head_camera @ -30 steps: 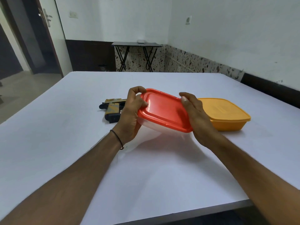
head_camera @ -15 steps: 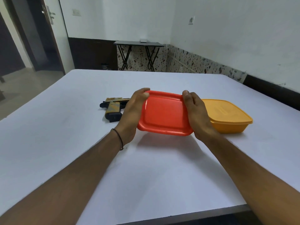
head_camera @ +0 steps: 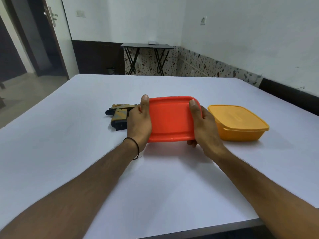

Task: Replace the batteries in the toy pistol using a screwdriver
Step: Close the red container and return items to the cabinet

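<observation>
The toy pistol (head_camera: pixel 119 116) is lying on its side on the white table (head_camera: pixel 77 161), just beyond our left hand (head_camera: pixel 139 123) and partly hidden by it; we cannot tell whether the hand is brushing it. We are not working on it yet. We are gripping a red-lidded box (head_camera: pixel 170 118) by its two short sides, the left hand on one and our right hand (head_camera: pixel 204 128) on the other. Each thumb is lying flat on the lid and the other fingers are wrapping underneath, mostly out of sight. The box is tilting its lid towards us and, judging by the shadow beneath, is hanging clear of the table; its body is hiding behind the lid. A yellow box (head_camera: pixel 238 123), lid on, is sitting just beside the right hand.

We are judging this to be the gathering step: no screwdriver and no batteries are showing anywhere, so we are probably opening the red box to find them. The next move is calling for one hand to steady the base while the other peels a corner of the lid upward, keeping the box level so nothing loose inside spills. Only after that are we turning to the pistol's battery cover.
</observation>
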